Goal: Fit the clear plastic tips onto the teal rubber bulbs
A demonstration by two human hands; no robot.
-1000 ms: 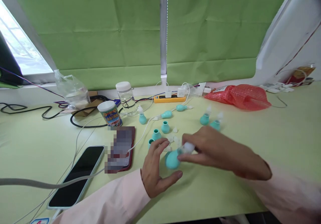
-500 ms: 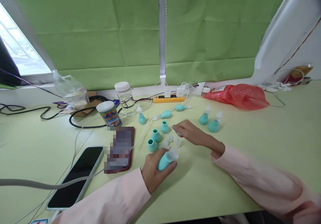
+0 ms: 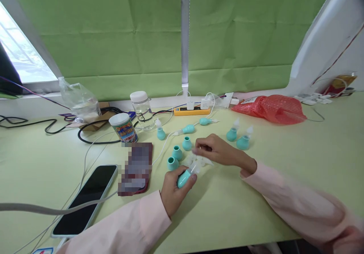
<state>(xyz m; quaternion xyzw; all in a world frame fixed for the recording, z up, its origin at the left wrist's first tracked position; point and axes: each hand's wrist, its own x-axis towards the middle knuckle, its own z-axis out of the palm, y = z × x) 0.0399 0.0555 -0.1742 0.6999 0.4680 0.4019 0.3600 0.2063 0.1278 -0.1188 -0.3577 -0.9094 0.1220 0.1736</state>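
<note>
My left hand (image 3: pixel 173 189) is closed around a teal rubber bulb (image 3: pixel 184 178) with a clear nozzle on its end, held just above the pale green table (image 3: pixel 233 208). My right hand (image 3: pixel 217 149) reaches over a small heap of clear plastic tips (image 3: pixel 199 160), its fingers pinched on something small I cannot make out. Open teal bulbs (image 3: pixel 176 152) stand just left of the heap. Two capped bulbs (image 3: pixel 238 137) stand to the right of my right hand.
A black phone (image 3: pixel 85 200) and a dark red wallet (image 3: pixel 136 168) lie at the left with white cables. Behind are a printed can (image 3: pixel 123 128), a clear jar (image 3: pixel 142 108), a yellow power strip (image 3: pixel 191 112) and a red plastic bag (image 3: pixel 270 109).
My right hand let go of the bulb's nozzle and moved back to the heap of clear tips. My left hand closed fully around the bulb and tilted it.
</note>
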